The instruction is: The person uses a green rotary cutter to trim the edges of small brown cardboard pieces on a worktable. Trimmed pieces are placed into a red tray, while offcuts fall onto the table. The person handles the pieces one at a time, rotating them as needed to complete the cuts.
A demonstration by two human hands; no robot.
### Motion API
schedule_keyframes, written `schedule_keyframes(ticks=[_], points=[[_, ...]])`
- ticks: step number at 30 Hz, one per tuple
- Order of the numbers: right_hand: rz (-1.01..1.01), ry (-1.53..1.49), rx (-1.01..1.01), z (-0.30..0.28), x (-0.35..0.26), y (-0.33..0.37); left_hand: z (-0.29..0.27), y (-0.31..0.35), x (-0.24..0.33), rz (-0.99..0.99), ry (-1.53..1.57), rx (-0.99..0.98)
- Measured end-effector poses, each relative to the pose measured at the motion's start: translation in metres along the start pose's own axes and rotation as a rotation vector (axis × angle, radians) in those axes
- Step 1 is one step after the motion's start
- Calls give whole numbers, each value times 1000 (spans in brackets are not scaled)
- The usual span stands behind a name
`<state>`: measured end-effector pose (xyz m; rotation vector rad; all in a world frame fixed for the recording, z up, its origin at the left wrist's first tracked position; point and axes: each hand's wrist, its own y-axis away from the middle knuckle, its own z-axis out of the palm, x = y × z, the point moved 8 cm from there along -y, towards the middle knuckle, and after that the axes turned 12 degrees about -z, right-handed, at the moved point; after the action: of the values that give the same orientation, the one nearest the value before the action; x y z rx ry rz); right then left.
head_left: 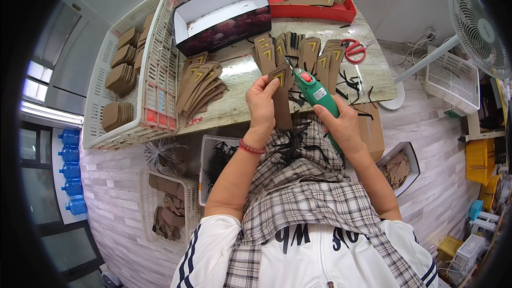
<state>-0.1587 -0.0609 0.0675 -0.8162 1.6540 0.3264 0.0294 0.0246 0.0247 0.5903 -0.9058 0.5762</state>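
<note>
My left hand [261, 101] pinches a long brown strap-like piece [281, 108] with a yellow angular mark between thumb and fingers. My right hand [341, 125] is wrapped round a green hand-held power tool [316, 92] with a red button. The tool's thin dark tip points up and left, close to the top end of the held piece; whether they touch I cannot tell. Beyond my hands, similar brown pieces [311, 50] lie fanned in bundles on the table [234, 64]. Another fanned pile of brown pieces [200, 88] lies left of my left hand. Black scraps [293, 141] hang over my checked apron [298, 192].
Red-handled scissors [354, 52] lie at the right, among black scraps [349, 81]. At the back stand an open white-lined box [221, 26] and a red tray [314, 12] of brown pieces. A white crate [160, 69] borders the left side. A fan [472, 26] stands at the right.
</note>
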Motion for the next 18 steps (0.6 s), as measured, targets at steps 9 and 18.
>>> schedule_keyframes(ticks=[9, 18], points=[[-2, -25, -53, -2, 2, 0, -7, -7, 18, 87, -217, -42], [-21, 41, -138, -4, 2, -2, -17, -13, 37, 142, -433, -103]])
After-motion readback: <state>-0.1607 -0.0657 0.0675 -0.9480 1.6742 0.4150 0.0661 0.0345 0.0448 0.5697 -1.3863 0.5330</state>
